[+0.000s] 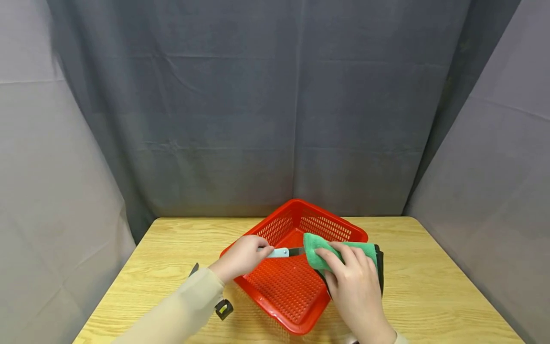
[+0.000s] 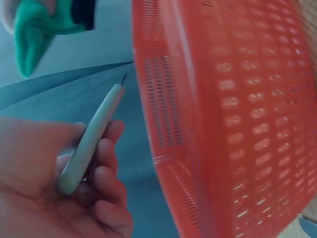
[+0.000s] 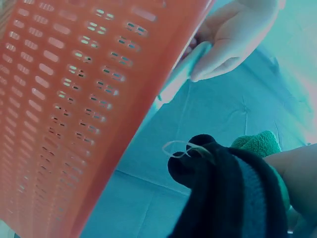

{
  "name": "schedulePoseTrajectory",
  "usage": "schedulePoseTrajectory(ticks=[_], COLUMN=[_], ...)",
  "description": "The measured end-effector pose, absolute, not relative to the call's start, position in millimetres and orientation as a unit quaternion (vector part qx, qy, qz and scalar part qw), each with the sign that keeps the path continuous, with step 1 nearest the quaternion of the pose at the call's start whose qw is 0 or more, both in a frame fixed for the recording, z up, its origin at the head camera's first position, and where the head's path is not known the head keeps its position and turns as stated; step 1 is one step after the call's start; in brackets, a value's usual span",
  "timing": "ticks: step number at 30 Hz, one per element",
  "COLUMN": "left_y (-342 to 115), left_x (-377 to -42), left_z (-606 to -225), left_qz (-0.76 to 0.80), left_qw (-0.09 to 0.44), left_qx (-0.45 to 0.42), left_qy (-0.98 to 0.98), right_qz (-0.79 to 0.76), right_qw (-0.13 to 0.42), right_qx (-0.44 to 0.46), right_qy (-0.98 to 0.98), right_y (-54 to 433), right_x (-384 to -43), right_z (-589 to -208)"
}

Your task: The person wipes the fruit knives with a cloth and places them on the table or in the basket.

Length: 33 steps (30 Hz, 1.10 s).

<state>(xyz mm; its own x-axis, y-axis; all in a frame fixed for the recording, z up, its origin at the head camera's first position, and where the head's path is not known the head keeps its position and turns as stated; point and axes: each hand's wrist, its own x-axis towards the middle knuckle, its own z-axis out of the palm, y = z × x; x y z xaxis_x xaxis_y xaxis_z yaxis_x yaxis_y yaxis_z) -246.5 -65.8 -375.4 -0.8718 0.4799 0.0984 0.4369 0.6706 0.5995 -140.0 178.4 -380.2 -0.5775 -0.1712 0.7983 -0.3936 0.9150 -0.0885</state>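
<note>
My left hand (image 1: 246, 255) grips the pale blue-white handle of a knife (image 1: 279, 252) above the red basket, its dark blade pointing right. In the left wrist view the fingers curl round the knife handle (image 2: 94, 139), and the blade is seen almost end-on. A green cloth (image 1: 318, 251) with dark edging is bunched in my right hand (image 1: 354, 277), its fingers bent over the top. The blade tip overlaps the cloth in the head view, while the left wrist view shows a gap between them. The cloth's dark edge (image 3: 218, 183) hangs down with a loose pale thread.
A red perforated plastic basket (image 1: 296, 328) stands turned cornerwise on the wooden table (image 1: 429, 286), under both hands. By the left sleeve lie a dark pointed piece (image 1: 194, 269) and a small black item with a yellow-green patch (image 1: 223, 309). Grey curtains (image 1: 258, 119) hang behind.
</note>
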Motion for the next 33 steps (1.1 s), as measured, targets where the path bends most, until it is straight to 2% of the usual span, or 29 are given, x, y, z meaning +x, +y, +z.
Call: schedulePoseTrajectory(ticks=[13, 18, 33], left_y=[-54.2, -51.5, -50.6], left_x=[-258.9, -254.2, -257.4], left_z=[-388.2, -389.2, -397.4], left_qz=[0.288, 0.269, 0.213], left_qw=[0.094, 0.095, 0.121], left_qx=[0.24, 0.241, 0.31], left_qy=[0.922, 0.928, 0.919], right_qz=[0.12, 0.123, 0.12], right_qw=[0.451, 0.435, 0.427], right_qx=[0.173, 0.17, 0.17], right_qy=[-0.867, -0.875, -0.88], right_y=[178.0, 179.1, 183.7], right_x=[-140.3, -139.0, -138.4], right_z=[-383.2, -383.3, -384.6])
